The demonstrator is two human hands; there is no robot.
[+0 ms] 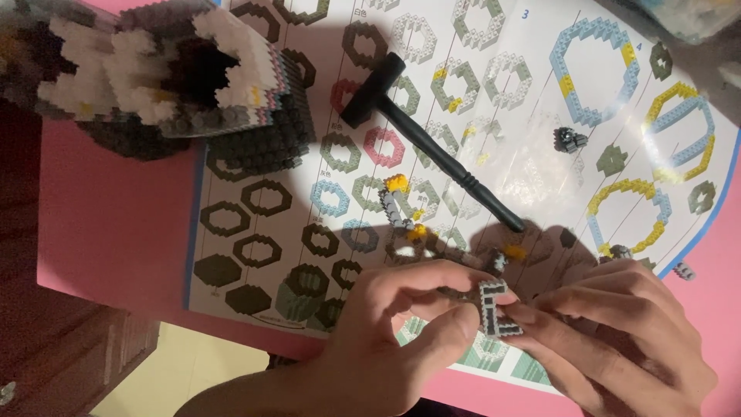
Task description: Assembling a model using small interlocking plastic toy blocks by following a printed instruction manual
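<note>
Both hands pinched on a small grey micro-brick strip, low centre of view, over the lower edge of the instruction sheet.

Left hand (386,340) and right hand (617,332) meet fingertip to fingertip on the grey brick piece (494,309); wrists low, fingers curled inward. Judged step: pressing bricks onto the strip; the next press likely needs studs aligned and counter-pressure from the opposite thumb. Just beyond, a grey-and-yellow curved segment (401,207) lies on the sheet (255,224). Further out: black hammer tool (432,147), then the large grey-white brick model (177,77) on the pink table (108,224).
</note>
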